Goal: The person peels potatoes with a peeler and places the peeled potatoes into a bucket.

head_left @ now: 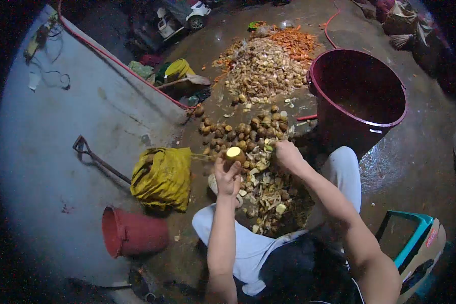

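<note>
My left hand (228,178) is closed around a brown-skinned round root vegetable (234,154), whose flat cut top shows pale yellow flesh. To its right, my right hand (288,155) has its fingers curled shut. A small green bit (269,148) shows by those fingers, but what they grip is hidden. Unpeeled round roots (243,133) lie on the wet floor just beyond both hands. Below them, between my legs, spreads a heap of peelings and cut ends (271,195).
A big maroon tub (334,109) stands right, beyond my knee. Further off lies a pale and orange scrap heap (263,71). At left are a yellow sack (162,177), a red bucket (142,233) and a long handle (101,161). A teal-edged container (410,238) sits lower right.
</note>
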Motion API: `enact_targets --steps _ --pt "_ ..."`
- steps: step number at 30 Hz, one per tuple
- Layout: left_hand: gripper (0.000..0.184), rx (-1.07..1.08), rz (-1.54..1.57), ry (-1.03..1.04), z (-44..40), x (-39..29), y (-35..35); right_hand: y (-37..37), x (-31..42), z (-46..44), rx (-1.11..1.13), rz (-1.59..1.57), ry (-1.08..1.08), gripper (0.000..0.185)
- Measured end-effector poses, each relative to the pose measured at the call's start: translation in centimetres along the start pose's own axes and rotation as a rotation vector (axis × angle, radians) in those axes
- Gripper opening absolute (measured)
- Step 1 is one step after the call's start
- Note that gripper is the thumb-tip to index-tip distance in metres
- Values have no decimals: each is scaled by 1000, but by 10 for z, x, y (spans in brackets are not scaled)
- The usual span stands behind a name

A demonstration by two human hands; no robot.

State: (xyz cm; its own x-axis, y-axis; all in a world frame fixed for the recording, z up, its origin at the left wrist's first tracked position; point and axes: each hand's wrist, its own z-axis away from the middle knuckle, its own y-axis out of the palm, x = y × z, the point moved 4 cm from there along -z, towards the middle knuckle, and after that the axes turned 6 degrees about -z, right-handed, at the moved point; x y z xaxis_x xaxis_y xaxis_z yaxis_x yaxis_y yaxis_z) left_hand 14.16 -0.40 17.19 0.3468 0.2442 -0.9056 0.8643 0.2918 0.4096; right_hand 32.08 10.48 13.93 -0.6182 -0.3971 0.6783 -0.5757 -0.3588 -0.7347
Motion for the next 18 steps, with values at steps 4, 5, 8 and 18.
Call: enact_targets --steps 4,5,8,18 --pt "50 -59 -23 -52 -11 6 -15 15 3 -9 -10 -61 -96 31" --pt "50 -67 -8 -40 -14 13 -21 20 3 -9 19 -54 -93 34" --pt "50 -130 81 -97 -16 43 -40 32 15 -11 19 -22 -175 40" --pt "44 -162 14 182 -13 58 -42 40 51 -14 -14 27 -264 27"
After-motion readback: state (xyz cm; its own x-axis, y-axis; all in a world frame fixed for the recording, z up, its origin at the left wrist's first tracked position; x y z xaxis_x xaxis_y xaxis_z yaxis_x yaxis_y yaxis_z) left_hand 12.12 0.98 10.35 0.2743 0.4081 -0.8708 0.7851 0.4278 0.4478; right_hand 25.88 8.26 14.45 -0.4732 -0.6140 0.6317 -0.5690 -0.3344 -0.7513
